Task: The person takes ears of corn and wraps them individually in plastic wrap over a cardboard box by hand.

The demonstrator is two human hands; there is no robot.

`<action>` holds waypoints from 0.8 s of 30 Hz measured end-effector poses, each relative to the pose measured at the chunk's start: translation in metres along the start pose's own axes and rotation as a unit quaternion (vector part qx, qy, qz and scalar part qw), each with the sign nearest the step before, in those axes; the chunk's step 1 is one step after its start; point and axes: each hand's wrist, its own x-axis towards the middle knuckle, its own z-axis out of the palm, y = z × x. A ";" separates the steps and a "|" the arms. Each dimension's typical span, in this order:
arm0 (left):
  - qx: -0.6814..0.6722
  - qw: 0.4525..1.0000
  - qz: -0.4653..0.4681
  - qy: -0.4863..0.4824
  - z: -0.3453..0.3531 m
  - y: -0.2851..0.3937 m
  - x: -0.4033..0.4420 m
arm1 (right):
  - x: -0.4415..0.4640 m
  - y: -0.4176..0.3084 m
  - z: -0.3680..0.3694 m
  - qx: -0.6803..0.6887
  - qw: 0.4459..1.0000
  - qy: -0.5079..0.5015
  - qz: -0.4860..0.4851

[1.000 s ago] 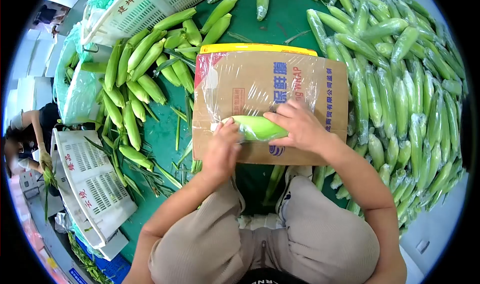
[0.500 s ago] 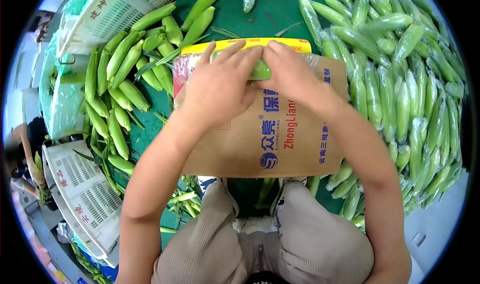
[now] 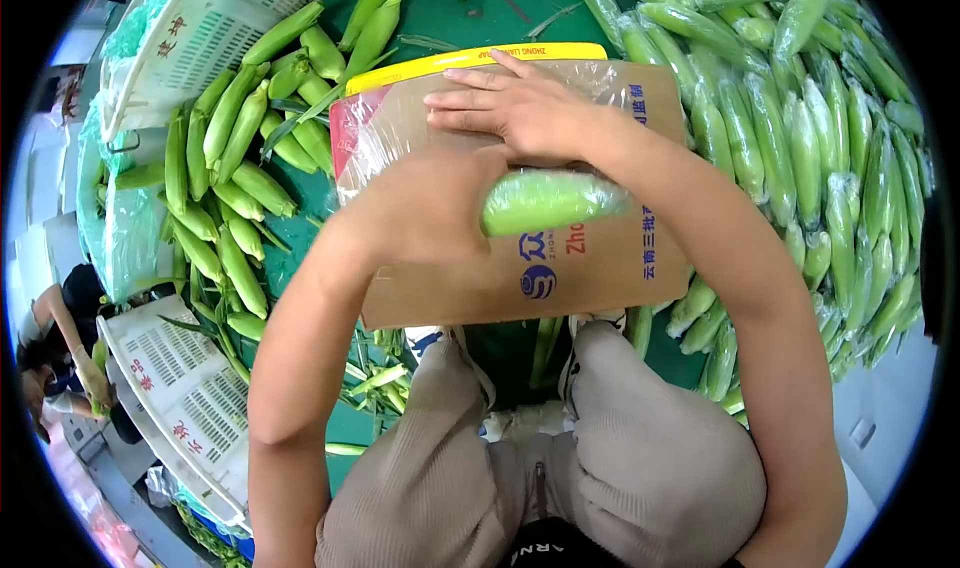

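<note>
An ear of corn (image 3: 555, 204) in its green husk, with clear film around it, lies crosswise over the cardboard cling film box (image 3: 440, 298). My left hand (image 3: 430, 203), somewhat blurred, is closed around the corn's left end. Just beyond the corn, my right hand (image 3: 525, 116) lies palm down with its fingers stretched out to the left. It rests on the film at the far part of the box. Clear cling film (image 3: 372, 148) shows at the box's left side. A yellow strip (image 3: 470, 61) printed with red letters runs along the far edge.
Unwrapped corn in husks (image 3: 235, 128) is heaped at the left, and film-wrapped corn (image 3: 760, 138) is piled at the right. White plastic crates (image 3: 180, 368) stand along the left side. Another person's arm (image 3: 70, 333) shows at the far left. Husk scraps (image 3: 380, 378) lie near my legs.
The corn has come nearer to me, out from under both hands, with my left hand at its end. My right hand has moved left and flattened across the box.
</note>
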 end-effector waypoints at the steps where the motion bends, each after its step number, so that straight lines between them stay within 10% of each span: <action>1: -0.002 1.000 -0.010 -0.009 0.013 0.004 -0.009 | -0.002 -0.008 0.000 -0.015 1.000 0.005 0.001; 8: -0.233 0.909 -0.056 -0.341 0.098 0.057 -0.076 | -0.014 -0.022 0.015 -0.033 0.997 0.068 -0.036; 19: -0.394 0.901 0.045 -0.176 0.124 -0.003 -0.140 | -0.147 -0.183 0.023 0.477 0.798 -0.362 0.068; 22: -0.443 0.876 -0.064 -0.181 0.119 -0.004 -0.146 | -0.157 -0.185 0.049 0.638 0.703 -0.306 0.075; 24: -0.577 0.809 -0.101 -0.057 0.139 -0.008 -0.157 | -0.172 -0.202 0.061 0.817 0.375 -0.370 0.235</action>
